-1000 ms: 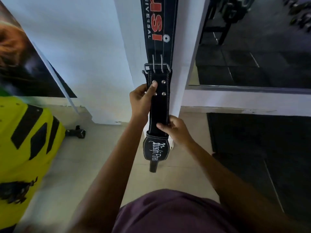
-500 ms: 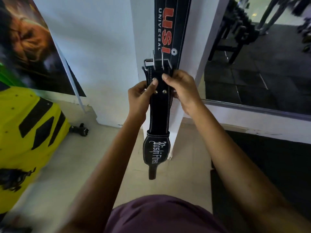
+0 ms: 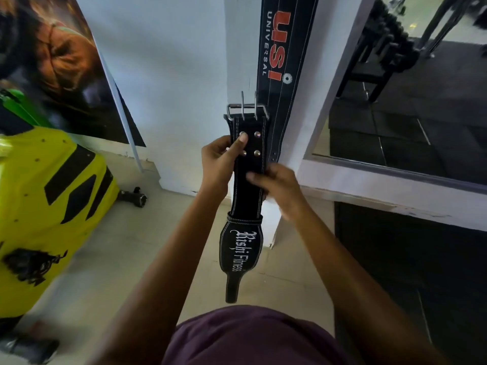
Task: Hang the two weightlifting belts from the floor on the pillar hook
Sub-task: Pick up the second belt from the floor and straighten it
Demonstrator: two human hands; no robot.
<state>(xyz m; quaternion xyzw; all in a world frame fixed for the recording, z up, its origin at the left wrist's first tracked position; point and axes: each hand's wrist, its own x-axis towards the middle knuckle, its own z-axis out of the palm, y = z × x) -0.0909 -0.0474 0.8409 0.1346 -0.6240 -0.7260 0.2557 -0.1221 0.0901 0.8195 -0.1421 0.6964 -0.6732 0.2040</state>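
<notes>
A black belt lettered "USI Universal" (image 3: 283,54) hangs flat down the white pillar (image 3: 237,48); its top and the hook are out of frame. In front of it I hold a second black belt (image 3: 247,196) upright, its steel buckle (image 3: 247,113) on top and the wide "Rishi Fitness" part hanging below. My left hand (image 3: 218,164) grips the left edge just under the buckle, thumb on the rivets. My right hand (image 3: 276,188) closes on the right edge a little lower, blurred by motion.
A yellow and black machine cover (image 3: 47,206) stands at the left with a small dumbbell (image 3: 133,197) on the tiled floor beside it. A poster (image 3: 52,61) leans on the wall. A mirror (image 3: 408,88) at the right reflects dumbbell racks. Black mat (image 3: 411,272) covers the right floor.
My right hand went up to the buckle end of the held belt, then slid back down to its right edge below the rivets. The left hand kept its grip.
</notes>
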